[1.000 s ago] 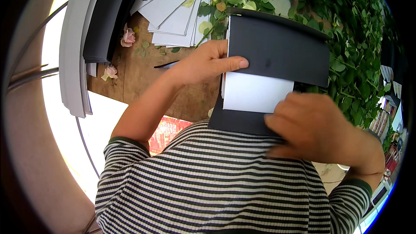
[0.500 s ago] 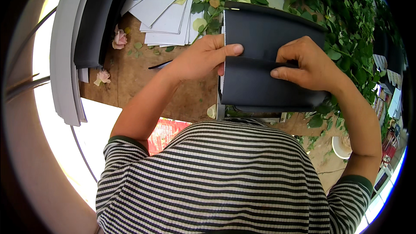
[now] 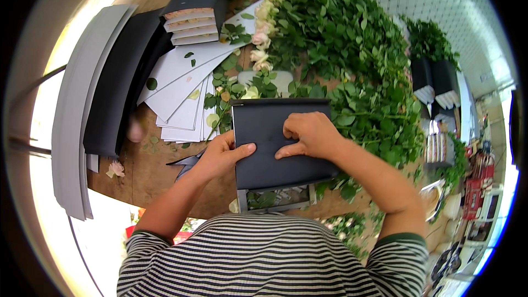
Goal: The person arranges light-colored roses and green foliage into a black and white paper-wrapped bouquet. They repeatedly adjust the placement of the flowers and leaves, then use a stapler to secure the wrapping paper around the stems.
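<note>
A black cardboard wrap lies folded nearly flat in front of me, its pale edge showing on the left. My left hand grips that left edge, thumb on top and fingers hidden underneath. On top of the wrap, my right hand has its fingers curled against the card and its thumb pressed to the surface. What the wrap encloses is hidden. Below it shows part of a grey frame with leaves inside. A dark, pointed tool lies beside my left forearm, partly covered.
White sheets fan out at the left, next to stacked black card and grey card. A black-wrapped rose bundle stands behind them. Leafy rose stems are heaped at the back right. More wrapped bundles stand farther right.
The two black flaps, parted by a gap before, now lie as one smooth face. My right hand has moved from the flap edge onto that face. The view has shifted, showing more of the table's far side.
</note>
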Available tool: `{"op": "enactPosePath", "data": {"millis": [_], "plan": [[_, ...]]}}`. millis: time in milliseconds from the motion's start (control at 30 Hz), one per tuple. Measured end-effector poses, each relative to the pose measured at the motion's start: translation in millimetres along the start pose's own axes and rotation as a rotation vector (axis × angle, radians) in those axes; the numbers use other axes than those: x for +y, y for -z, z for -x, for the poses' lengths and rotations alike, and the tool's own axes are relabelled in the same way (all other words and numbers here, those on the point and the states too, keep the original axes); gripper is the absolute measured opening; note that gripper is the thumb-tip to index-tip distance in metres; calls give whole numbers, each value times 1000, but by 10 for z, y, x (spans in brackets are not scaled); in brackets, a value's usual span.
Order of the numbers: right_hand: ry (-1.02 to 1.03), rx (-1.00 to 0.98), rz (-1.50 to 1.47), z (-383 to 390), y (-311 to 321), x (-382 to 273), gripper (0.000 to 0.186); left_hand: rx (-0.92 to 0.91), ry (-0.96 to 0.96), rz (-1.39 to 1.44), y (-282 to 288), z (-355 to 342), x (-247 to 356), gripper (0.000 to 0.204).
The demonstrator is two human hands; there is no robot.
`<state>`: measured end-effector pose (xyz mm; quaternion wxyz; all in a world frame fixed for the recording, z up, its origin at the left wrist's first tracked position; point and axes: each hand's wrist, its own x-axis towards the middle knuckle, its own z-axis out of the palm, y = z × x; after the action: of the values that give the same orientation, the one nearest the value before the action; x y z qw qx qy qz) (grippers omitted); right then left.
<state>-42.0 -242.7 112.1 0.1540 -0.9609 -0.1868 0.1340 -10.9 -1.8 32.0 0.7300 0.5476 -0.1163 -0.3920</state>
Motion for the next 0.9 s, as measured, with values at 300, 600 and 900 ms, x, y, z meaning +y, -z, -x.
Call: {"op": "enactPosePath", "data": {"millis": [300, 600, 900], "plan": [[-12, 324, 102, -138, -71, 48, 103, 55, -142, -102, 126, 96, -204, 36], [-12, 340, 37, -168, -125, 15, 98, 465, 9, -1625, 865, 1280, -684, 81], [-49, 307, -2, -190, -119, 18, 101, 119, 52, -1024, 852, 1133, -35, 63]]}}
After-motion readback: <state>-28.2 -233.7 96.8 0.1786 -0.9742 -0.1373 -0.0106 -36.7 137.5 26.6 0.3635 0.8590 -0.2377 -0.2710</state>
